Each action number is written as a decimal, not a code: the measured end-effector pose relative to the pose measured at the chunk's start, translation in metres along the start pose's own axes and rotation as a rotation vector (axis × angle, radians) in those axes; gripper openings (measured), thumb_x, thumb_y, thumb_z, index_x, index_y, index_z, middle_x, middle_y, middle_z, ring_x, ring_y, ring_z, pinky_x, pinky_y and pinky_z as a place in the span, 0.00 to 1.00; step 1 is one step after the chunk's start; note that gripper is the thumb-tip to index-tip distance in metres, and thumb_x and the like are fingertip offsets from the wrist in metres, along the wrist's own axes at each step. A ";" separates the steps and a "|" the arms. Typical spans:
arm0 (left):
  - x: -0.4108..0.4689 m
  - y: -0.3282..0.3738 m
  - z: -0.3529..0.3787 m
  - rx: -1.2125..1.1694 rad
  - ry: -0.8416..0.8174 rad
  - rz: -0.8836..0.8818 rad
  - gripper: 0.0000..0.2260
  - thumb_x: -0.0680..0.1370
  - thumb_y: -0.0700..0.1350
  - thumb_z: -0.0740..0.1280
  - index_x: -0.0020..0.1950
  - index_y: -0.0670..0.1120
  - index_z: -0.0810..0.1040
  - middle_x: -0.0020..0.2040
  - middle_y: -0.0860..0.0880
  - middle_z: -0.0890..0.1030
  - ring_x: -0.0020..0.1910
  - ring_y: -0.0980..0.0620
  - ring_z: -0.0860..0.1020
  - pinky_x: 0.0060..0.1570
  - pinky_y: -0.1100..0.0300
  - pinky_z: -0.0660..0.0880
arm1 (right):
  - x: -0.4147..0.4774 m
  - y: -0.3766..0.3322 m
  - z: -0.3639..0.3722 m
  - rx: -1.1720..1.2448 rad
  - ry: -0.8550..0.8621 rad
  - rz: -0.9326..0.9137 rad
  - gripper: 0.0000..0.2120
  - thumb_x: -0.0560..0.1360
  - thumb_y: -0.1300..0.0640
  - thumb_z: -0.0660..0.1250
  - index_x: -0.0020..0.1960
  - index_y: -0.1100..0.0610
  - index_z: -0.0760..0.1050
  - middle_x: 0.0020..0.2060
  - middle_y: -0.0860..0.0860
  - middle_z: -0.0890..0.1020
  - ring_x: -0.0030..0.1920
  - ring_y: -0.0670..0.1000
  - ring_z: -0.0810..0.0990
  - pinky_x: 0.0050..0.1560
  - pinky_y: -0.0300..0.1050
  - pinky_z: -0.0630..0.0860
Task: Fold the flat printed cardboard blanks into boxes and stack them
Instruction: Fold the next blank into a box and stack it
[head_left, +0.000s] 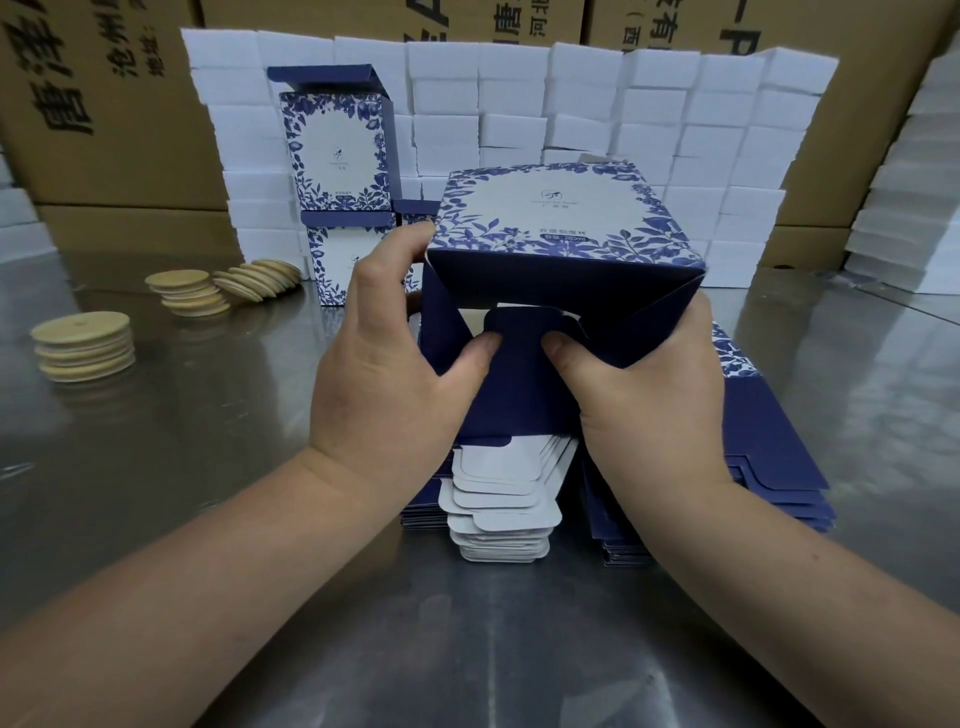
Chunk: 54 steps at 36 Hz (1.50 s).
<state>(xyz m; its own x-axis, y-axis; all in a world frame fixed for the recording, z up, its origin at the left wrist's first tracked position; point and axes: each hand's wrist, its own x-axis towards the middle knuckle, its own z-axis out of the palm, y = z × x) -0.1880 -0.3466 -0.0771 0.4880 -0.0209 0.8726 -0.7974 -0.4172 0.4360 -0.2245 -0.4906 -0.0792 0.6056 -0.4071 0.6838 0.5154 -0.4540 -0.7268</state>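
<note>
A blue-and-white floral box (550, 213) lies on its side in front of me, its dark blue bottom flaps facing me. My left hand (384, 374) grips the box's left edge, thumb pressing the centre flap (524, 332). My right hand (649, 384) holds the right side, thumb on the same flap. Under the box lies a pile of flat blanks (498, 499), white tabs showing. At the back left, two folded boxes (337, 150) are stacked, the upper one with its lid open.
Piles of round wooden discs (83, 340) and more discs (223, 286) sit on the steel table (208, 467) at left. White foam blocks (571, 104) form a wall behind. Brown cartons (104, 104) stand around. More blue blanks (779, 441) lie at right.
</note>
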 end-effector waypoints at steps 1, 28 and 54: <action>0.000 0.000 -0.001 0.003 0.001 0.004 0.31 0.67 0.46 0.72 0.63 0.57 0.58 0.56 0.62 0.66 0.52 0.65 0.69 0.53 0.62 0.71 | 0.000 0.000 0.000 -0.005 -0.001 -0.006 0.25 0.65 0.57 0.76 0.50 0.36 0.66 0.46 0.30 0.76 0.49 0.28 0.74 0.43 0.21 0.69; 0.003 0.005 -0.009 0.100 -0.085 0.046 0.37 0.71 0.48 0.69 0.74 0.38 0.55 0.70 0.51 0.63 0.68 0.58 0.60 0.64 0.77 0.54 | -0.006 -0.010 -0.003 0.036 -0.080 -0.053 0.24 0.73 0.57 0.66 0.67 0.48 0.66 0.52 0.27 0.74 0.51 0.28 0.74 0.42 0.20 0.68; -0.001 0.016 -0.004 -0.192 0.008 -0.047 0.31 0.69 0.35 0.72 0.60 0.59 0.60 0.65 0.59 0.65 0.68 0.59 0.66 0.68 0.60 0.63 | -0.005 -0.010 -0.001 0.002 -0.068 -0.010 0.36 0.67 0.51 0.70 0.66 0.34 0.54 0.61 0.35 0.74 0.58 0.29 0.71 0.51 0.22 0.69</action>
<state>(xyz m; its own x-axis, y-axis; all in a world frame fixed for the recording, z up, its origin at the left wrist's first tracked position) -0.2023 -0.3492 -0.0701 0.5238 0.0020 0.8518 -0.8273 -0.2369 0.5093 -0.2330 -0.4849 -0.0749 0.6404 -0.3479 0.6847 0.5224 -0.4562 -0.7204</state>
